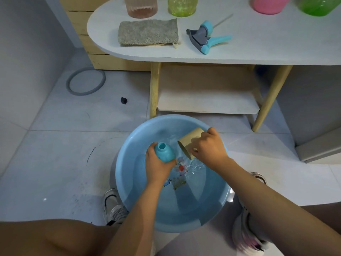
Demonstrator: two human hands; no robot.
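A light blue basin (129, 152) with water stands on the floor between my feet. My left hand (156, 168) grips a small blue bottle (164, 152) with no cap, held over the water with its mouth tilted up and to the left. My right hand (210, 147) grips a tan cup (190, 142), tipped on its side with its opening toward the bottle and its lower rim at the water. Coloured printed shapes (181, 168) show through the rippled water at the basin's bottom.
A white oval table (267, 43) on wooden legs stands beyond the basin. On it lie a grey cloth (148, 32) and a blue-grey spray trigger head (204, 37); pink, yellow-green and green bottles line its far edge. A grey ring (85, 81) and small black object (124, 100) lie on the floor.
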